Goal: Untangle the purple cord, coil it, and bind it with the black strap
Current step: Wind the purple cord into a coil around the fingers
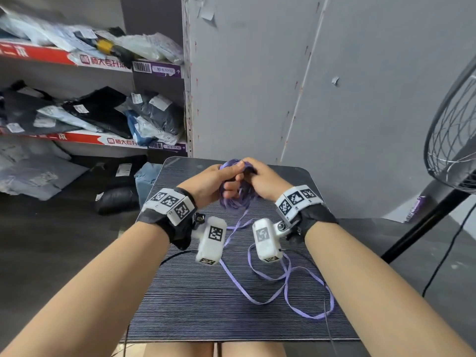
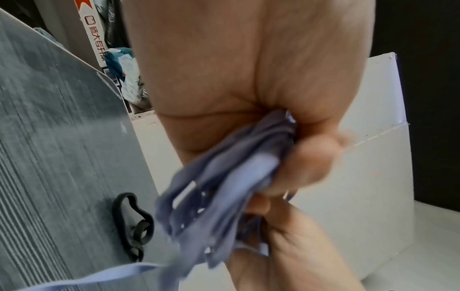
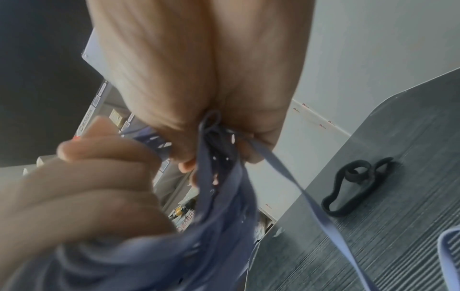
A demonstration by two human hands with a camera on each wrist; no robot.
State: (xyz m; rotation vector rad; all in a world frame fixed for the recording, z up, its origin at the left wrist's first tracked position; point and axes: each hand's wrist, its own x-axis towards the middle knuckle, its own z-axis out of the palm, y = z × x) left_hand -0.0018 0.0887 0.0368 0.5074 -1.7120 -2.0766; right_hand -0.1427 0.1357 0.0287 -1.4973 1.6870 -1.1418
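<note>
Bare knees show at the bottom edge, under the striped table. Over its far end the left hand and right hand both grip a bunch of purple cord, loose loops trailing toward the person. Their fingers hide the bunch's top. Beyond the hands, the black strap lies curled on the table.

1. Your left hand and right hand meet above the far end of the table, touching across the bunched cord.
2. The cord's loose loops lie on the table nearer you, right of its middle.
3. The strap lies on the table, apart from the bunch.
4. The shelves stand beyond the table, to its left.
5. The fan stands right of the table.
</note>
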